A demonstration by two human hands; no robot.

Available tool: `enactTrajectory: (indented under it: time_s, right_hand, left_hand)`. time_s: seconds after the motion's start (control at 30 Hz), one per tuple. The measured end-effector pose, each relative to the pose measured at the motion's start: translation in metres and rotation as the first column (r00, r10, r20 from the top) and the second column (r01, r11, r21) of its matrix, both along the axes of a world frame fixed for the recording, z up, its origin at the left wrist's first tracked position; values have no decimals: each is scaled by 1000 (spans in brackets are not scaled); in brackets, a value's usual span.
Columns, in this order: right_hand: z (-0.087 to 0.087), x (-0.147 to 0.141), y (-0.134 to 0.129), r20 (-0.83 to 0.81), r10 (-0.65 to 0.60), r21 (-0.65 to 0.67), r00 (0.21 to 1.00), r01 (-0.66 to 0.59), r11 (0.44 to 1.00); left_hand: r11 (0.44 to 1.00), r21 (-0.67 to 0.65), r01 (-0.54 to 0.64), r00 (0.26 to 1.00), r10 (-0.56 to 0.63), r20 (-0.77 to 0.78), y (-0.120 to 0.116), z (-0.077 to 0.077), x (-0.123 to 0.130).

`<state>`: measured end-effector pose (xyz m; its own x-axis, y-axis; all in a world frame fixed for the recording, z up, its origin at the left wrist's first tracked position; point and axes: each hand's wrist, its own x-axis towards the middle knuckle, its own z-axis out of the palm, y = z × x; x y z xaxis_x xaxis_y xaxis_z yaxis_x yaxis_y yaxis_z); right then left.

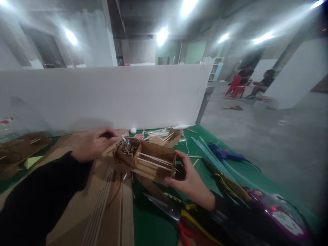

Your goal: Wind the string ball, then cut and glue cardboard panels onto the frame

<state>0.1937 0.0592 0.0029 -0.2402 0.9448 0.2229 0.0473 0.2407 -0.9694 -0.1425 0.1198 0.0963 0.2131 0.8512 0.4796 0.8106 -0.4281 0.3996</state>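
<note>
A small open cardboard box (pixel 153 174) is held tilted over the table, with thin white sticks (pixel 155 161) running across its longer compartment. Its left compartment holds a pile of short brown bits (pixel 129 149) and some clear crinkled plastic (pixel 124 139). My right hand (pixel 188 176) grips the box's right end, thumb at the near side and fingers at the far side. Beside the left compartment, my left hand (pixel 96 142) has its fingers bent together near the plastic; what they hold, if anything, is too small to tell.
Scissors (pixel 166 208), pliers (pixel 228 184), a purple power strip (pixel 284 218) and a blue glue gun (pixel 227 153) lie to the right on the green table (pixel 151 223). Cardboard sheets (pixel 112 212) lie at left. A white panel (pixel 102 97) stands behind. Two people sit far back.
</note>
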Motion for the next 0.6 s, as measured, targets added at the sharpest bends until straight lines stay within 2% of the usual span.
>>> enactTrajectory:
  time_s: [0.1, 0.2, 0.27, 0.33, 0.37, 0.4, 0.5, 0.6]
  right_hand:
    - [1, 0, -1, 30, -3, 11, 1000, 2, 1000]
    - [1, 0, -1, 11, 8, 3, 1000, -8, 1000]
    - [1, 0, -1, -9, 15, 3, 1000, -15, 1000]
    - [1, 0, 0, -23, 21, -3, 1000, -21, 1000]
    - [0, 0, 0, -33, 25, -7, 999, -25, 1000]
    - [0, 0, 0, -41, 28, -10, 999, -29, 1000]
    - [0, 0, 1, -50, 27, -8, 998, -28, 1000]
    - [-1, 0, 2, -57, 8, -1, 998, -8, 1000]
  left_hand:
    - [975, 97, 201, 977, -194, -86, -14, 1, 30]
    - [967, 140, 211, 969, -188, -161, -12, -2, 37]
    - [984, 142, 104, 986, -83, -145, -6, -2, 28]
    - [992, 92, -86, 988, 96, -120, 6, 1, 9]
    - [979, 37, -199, 971, 202, -125, 15, 2, -2]
    - [966, 12, -260, 957, 259, -133, 25, 2, -15]
    - [921, -81, -381, 911, 359, -203, 65, -6, -53]
    - [877, -242, -416, 888, 335, -314, 102, -30, -81]
